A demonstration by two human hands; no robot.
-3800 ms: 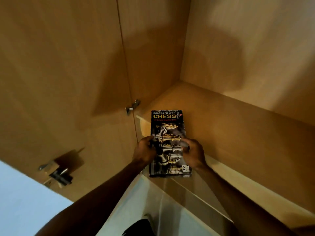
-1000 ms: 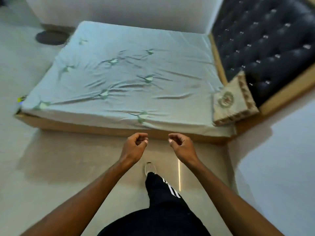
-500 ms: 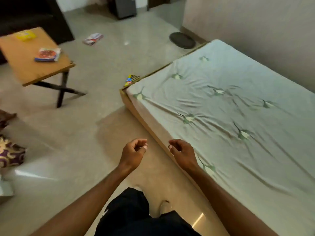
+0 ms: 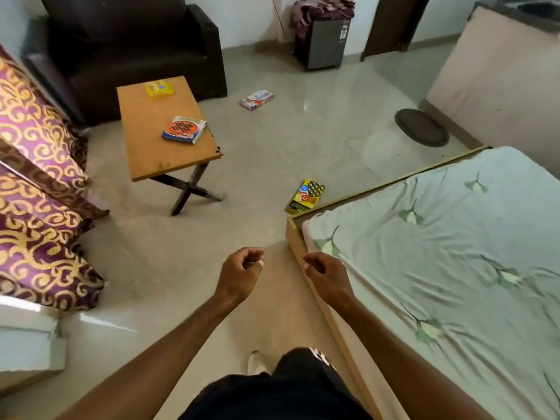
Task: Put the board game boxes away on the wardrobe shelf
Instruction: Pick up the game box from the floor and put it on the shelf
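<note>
Several board game boxes lie about the room. A colourful yellow box (image 4: 305, 196) lies on the floor by the bed's corner. A white and red box (image 4: 256, 99) lies farther off on the floor. On the small wooden table (image 4: 145, 159) rest a blue box with an orange disc (image 4: 185, 129) and a yellow box (image 4: 159, 88). My left hand (image 4: 241, 275) and my right hand (image 4: 325, 274) hang in front of me, fingers loosely curled, both holding nothing. The wardrobe shelf is out of view.
A bed with a pale green sheet (image 4: 439, 268) fills the right side, its wooden frame (image 4: 295, 241) beside my right hand. A dark armchair (image 4: 127, 47) stands behind the table. Purple and gold cushions (image 4: 39, 207) are on the left. A grey cabinet (image 4: 322, 40) and a dark mat (image 4: 421, 127) lie beyond.
I left the chess box on the wardrobe shelf and turned away. The view has swung left from the bed to the room with the table. Both hands stay empty and curled.
</note>
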